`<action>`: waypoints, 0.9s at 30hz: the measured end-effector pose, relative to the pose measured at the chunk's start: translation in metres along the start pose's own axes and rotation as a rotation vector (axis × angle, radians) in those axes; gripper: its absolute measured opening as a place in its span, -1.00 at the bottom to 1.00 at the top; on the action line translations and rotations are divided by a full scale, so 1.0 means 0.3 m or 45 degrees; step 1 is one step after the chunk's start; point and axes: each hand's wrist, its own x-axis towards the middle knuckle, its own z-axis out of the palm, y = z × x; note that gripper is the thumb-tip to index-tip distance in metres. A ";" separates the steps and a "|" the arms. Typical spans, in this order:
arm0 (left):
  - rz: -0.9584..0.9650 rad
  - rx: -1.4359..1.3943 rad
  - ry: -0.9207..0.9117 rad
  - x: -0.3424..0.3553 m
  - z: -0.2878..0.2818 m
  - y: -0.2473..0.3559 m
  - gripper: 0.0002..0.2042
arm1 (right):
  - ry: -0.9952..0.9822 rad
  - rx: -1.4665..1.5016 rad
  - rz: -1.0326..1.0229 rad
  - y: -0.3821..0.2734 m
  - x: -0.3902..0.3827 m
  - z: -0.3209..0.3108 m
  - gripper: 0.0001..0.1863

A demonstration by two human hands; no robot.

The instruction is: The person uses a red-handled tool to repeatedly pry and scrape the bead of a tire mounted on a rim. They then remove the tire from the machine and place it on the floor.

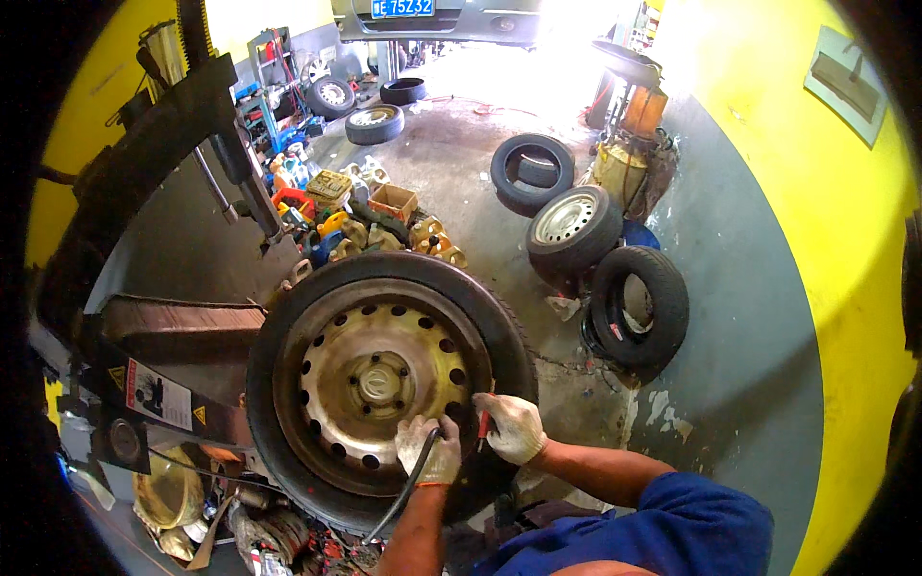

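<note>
A large wheel (331, 331), a black tire on a worn steel rim with a ring of round holes, lies face up before me. My left hand (429, 449), in a whitish work glove, is closed around a black hose (406, 495) over the near part of the rim. The hose runs down past my left wrist; its end is hidden in the hand. My right hand (516, 429), gloved too, pinches a slim red-handled tool (483, 423) at the rim's right edge, over the tire's sidewall. The tool's exact kind is too small to make out.
Tire-changer machinery (230, 144) rises on the left. Beyond the wheel lies a heap of bottles and jugs (384, 226). Loose tires (663, 305) and another wheel (573, 221) rest on the right. A bucket (173, 490) stands lower left; a car (442, 27) is at the back.
</note>
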 end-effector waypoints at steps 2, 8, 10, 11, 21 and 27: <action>-0.027 -0.033 -0.063 0.005 -0.018 0.008 -0.73 | 0.007 -0.014 -0.021 -0.002 0.006 0.005 -0.46; -0.043 -0.042 -0.094 0.002 -0.009 -0.002 -0.72 | 0.010 -0.002 -0.022 -0.018 0.007 -0.006 -0.46; -0.039 -0.033 -0.046 -0.002 0.003 -0.001 -0.72 | 0.019 -0.018 -0.036 0.001 0.000 0.004 -0.46; -0.036 -0.028 -0.021 -0.003 0.005 0.001 -0.72 | 0.025 -0.027 -0.044 0.006 -0.002 0.008 -0.46; -0.063 -0.005 -0.071 0.000 -0.006 0.008 -0.70 | 0.037 -0.036 -0.065 -0.020 0.012 -0.005 -0.48; -0.082 -0.040 -0.058 0.000 -0.012 0.009 -0.71 | 0.048 -0.037 -0.033 -0.025 0.014 -0.001 -0.49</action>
